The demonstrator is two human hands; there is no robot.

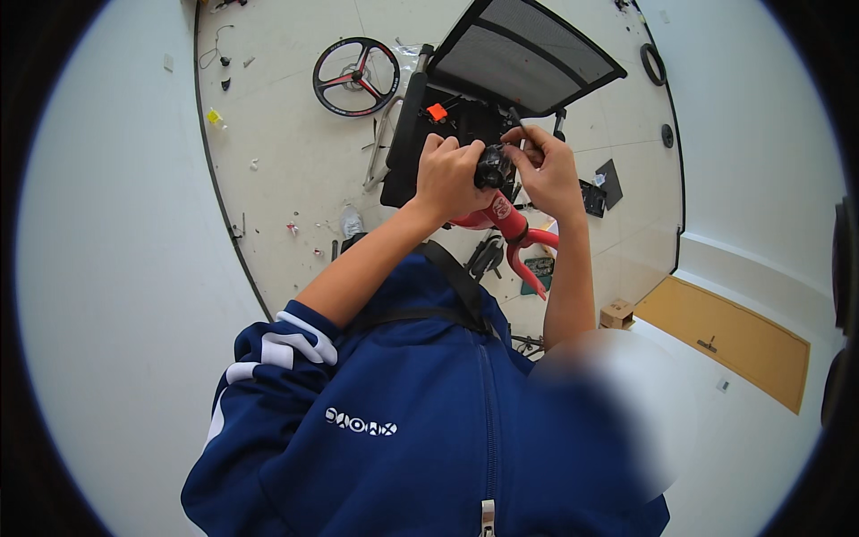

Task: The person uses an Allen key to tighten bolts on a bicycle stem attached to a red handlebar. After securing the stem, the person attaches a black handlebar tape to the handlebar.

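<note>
Both my hands are raised in front of me over a red bicycle frame (pixel 506 217). My left hand (pixel 450 176) is closed around a black rounded part (pixel 494 167) at the top of the frame. My right hand (pixel 548 168) pinches a thin dark tool (pixel 515 117) and touches the same black part from the other side. Below my hands the red fork (pixel 530 261) curves downward. My blue jacket sleeves are pushed up, leaving both forearms bare.
On the pale floor lie a black wheel with red spokes (pixel 356 77), an open black case (pixel 413 134) with a mesh lid (pixel 528 55), an orange piece (pixel 436 112), a black ring (pixel 653 64), a small cardboard box (pixel 617 314), a brown mat (pixel 735 338) and scattered small parts.
</note>
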